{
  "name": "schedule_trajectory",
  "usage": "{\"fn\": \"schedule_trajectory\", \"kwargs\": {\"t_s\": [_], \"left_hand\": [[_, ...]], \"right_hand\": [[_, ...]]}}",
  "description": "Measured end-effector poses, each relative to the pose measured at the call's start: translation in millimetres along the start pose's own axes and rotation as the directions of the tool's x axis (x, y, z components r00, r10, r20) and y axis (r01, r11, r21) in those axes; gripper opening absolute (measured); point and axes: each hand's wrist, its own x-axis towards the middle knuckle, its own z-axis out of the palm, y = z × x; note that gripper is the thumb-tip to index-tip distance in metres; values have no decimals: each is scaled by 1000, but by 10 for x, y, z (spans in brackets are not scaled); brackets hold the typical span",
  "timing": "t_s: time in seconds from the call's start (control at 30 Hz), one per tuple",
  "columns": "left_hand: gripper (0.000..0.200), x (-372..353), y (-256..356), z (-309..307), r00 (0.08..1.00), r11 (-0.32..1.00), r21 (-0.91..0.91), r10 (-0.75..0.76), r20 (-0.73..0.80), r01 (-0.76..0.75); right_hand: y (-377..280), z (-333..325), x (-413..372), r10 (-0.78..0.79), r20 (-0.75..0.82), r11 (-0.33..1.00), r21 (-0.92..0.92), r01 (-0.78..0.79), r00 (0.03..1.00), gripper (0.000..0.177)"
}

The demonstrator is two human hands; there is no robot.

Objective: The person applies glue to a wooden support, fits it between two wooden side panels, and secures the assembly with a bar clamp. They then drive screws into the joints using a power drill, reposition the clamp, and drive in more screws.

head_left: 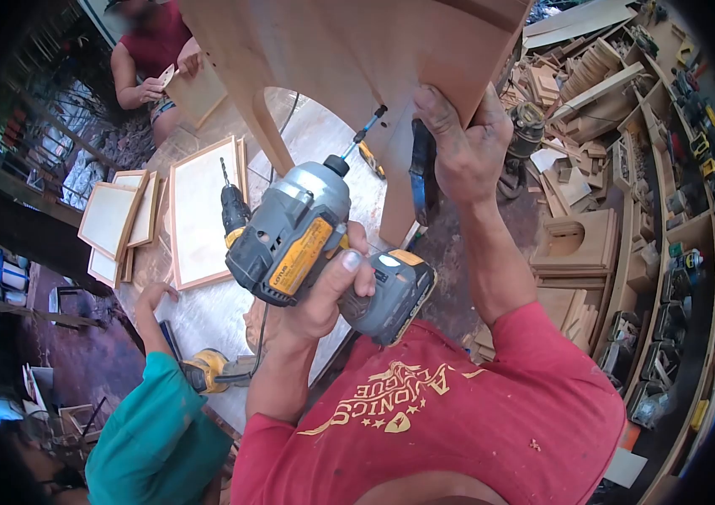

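My left hand [332, 282] is wrapped round the handle of a grey and yellow impact driver [290, 227], which points up and away. Its long bit reaches the wooden workpiece [349, 50], ending at a dark spot on the wood beside a small hole. A curved cutout runs along the workpiece's lower side. My right hand [467, 143] grips the workpiece's right edge, thumb on the near face and fingers curled behind. Just left of that hand hangs a dark, blue-edged object [423, 172], its kind unclear.
Framed panels [202, 210] and a drill [234, 210] lie on the table [311, 135]. A person in green [151, 429] leans in at left; another person [156, 50] holds a piece across the table. Wood offcuts [572, 185] and tool-filled shelves [677, 252] line the right.
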Motion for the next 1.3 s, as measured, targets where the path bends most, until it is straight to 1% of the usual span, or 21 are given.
{"fn": "schedule_trajectory", "kwargs": {"t_s": [0.17, 0.27, 0.37, 0.47, 0.53, 0.57, 0.67, 0.73, 0.77, 0.8, 0.83, 0.87, 0.9, 0.93, 0.97, 1.0, 1.03, 1.13, 1.17, 1.27, 1.3], "left_hand": [[61, 16, -10, -40, 1000, 1000, -19, 1, 5, -1], [30, 5, 63, 88, 1000, 985, -169, 8, -21, -12], [28, -4, 30, 6, 998, 988, 142, 62, 28, -66], [29, -51, 26, 170, 997, 984, 164, 72, -28, -66], [33, -74, 2, 156, 996, 983, 166, 79, -31, -73], [35, -106, -18, 120, 996, 992, 106, 78, -45, -72], [44, -233, -9, -48, 996, 994, -71, 74, -45, -77], [57, -516, -20, -209, 994, 990, -97, 100, -52, -105], [61, -679, -20, -279, 990, 987, -88, 129, -58, -134], [68, -890, -41, -364, 987, 990, -6, 140, -80, -141], [69, -1072, -47, -377, 986, 992, -20, 120, -117, -123], [68, -1215, -62, -400, 979, 989, 35, 148, -137, -144], [68, -1334, -82, -397, 971, 981, 91, 182, -152, -169], [63, -1470, -98, -349, 958, 985, 146, 128, -255, -92], [62, -1584, -124, -304, 943, 983, 180, 89, -322, -31], [61, -1689, -168, -249, 919, 977, 210, 54, -391, 32], [60, -1744, -194, -205, 890, 966, 239, 27, -456, 93], [57, -1826, -247, -96, 869, 979, 202, 72, -489, 32], [57, -1880, -285, -83, 864, 984, 177, 75, -497, 17], [60, -2037, -336, -145, 874, 980, 194, 130, -469, -41], [60, -2075, -378, -154, 872, 976, 209, 159, -463, -68]], "right_hand": [[19, 35, 6, -12, -16, 999, 39, 13, 1000, 31], [62, 5, 15, -36, -17, 998, -45, 35, 999, 30], [45, -3, 18, -35, 0, 999, -39, 35, 999, 30], [24, -2, 30, -66, 7, 990, -121, 66, 998, 30], [45, -6, 25, -74, 21, 996, -38, 75, 997, 31], [47, -11, 10, -78, 31, 997, 5, 78, 996, 31], [81, -109, -103, -84, 25, 991, -107, 86, 996, 29], [-82, -154, -335, -218, -126, 961, -201, 190, 968, 29], [-83, -213, -501, -290, -70, 932, -245, 265, 954, 28], [-85, -273, -669, -361, -14, 896, -282, 343, 933, 27], [-88, -334, -838, -428, 43, 854, -310, 419, 903, 26], [-90, -398, -1082, -362, 222, 877, -247, 411, 905, 22], [6, -345, -1327, -164, 327, 928, -269, 258, 931, 14], [121, -212, -1588, 168, 341, 951, -303, -61, 925, 12], [372, -168, -1779, 364, 452, 890, -426, -161, 815, 15], [671, -127, -1948, 544, 523, 803, -553, -224, 657, 18], [952, -52, -2132, 520, 555, 798, -587, -137, 649, 19], [1574, 152, -2456, 442, 668, 727, -657, 197, 598, 20], [1622, 203, -2491, 421, 705, 681, -661, 314, 571, 19], [1688, 241, -2510, 537, 686, 643, -710, 287, 491, 17], [1673, 213, -2491, 487, 696, 715, -665, 217, 528, 15]]}}
